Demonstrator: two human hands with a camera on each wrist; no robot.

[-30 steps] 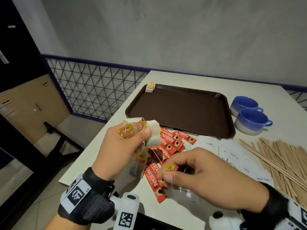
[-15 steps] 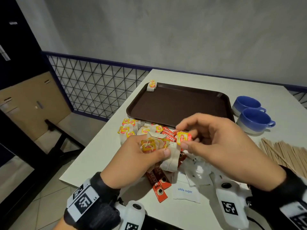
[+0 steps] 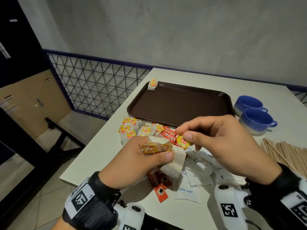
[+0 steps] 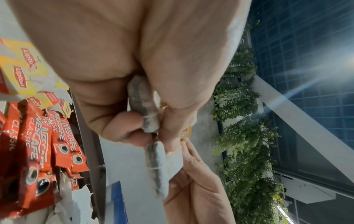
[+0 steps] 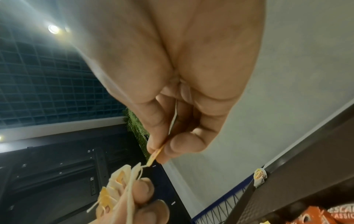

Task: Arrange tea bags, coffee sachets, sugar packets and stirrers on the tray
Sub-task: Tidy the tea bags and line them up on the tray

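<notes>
My left hand [image 3: 146, 160] grips a bunch of tea bags [image 3: 172, 161] with yellow tags, held above the table's near edge; the bags [image 4: 151, 121] show between its fingers in the left wrist view. My right hand [image 3: 214, 143] pinches one yellow tea tag [image 3: 182, 142] between thumb and forefinger, right beside the bunch; its tag [image 5: 155, 156] trails a string. Loose tea bags [image 3: 132, 130], red coffee sachets [image 3: 169, 135] and white sugar packets [image 3: 189, 193] lie in a heap before the brown tray [image 3: 179, 103]. One tea bag [image 3: 152, 84] sits at the tray's far left corner. Wooden stirrers [image 3: 289, 153] lie at the right.
Two blue cups [image 3: 255, 120] stand right of the tray. The white table [image 3: 103, 155] ends at my left, beside a blue wire railing [image 3: 93, 87] and the floor below. A grey wall runs behind.
Both hands have come together above the heap. The right hand rose from the table's near edge with a yellow tag and now holds it beside the left hand's bunch.
</notes>
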